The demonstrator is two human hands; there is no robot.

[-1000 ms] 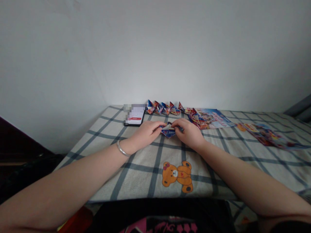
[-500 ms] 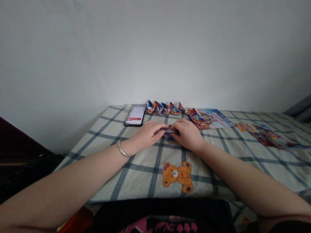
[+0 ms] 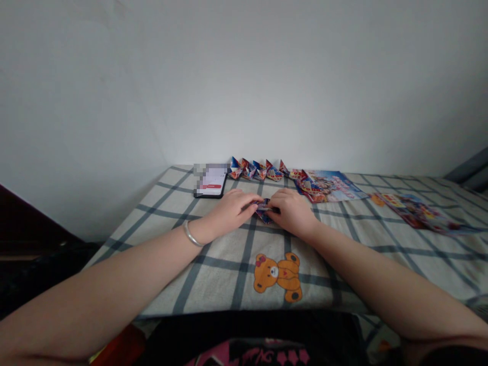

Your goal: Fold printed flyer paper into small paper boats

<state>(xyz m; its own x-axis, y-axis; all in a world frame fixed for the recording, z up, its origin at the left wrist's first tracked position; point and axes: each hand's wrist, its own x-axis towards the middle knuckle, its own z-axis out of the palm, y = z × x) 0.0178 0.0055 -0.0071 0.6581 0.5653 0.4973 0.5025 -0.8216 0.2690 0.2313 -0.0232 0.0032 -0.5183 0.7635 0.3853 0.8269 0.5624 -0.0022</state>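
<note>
Between my hands is a small folded piece of printed paper (image 3: 263, 215), dark blue and red, low over the checked cloth. My left hand (image 3: 237, 207), with a silver bangle on its wrist, pinches the paper's left side between thumb and fingers. On the other side my right hand (image 3: 293, 211) is closed on the paper, its fingers curled over the right end. Both hands partly cover the piece, so its full shape is hidden. Behind them several folded paper boats (image 3: 254, 170) of similar print stand in a row.
A phone (image 3: 212, 182) with a lit screen lies left of the boats. Flat printed sheets lie to the right, one blue poster (image 3: 337, 185) and another sheet (image 3: 423, 213). The checked cloth (image 3: 213, 284) carries a bear print. A white wall (image 3: 267, 81) rises behind the table.
My right hand has shifted slightly, its fingers curling more over the paper's right end. My left hand keeps its place, and the other things stay where they were.
</note>
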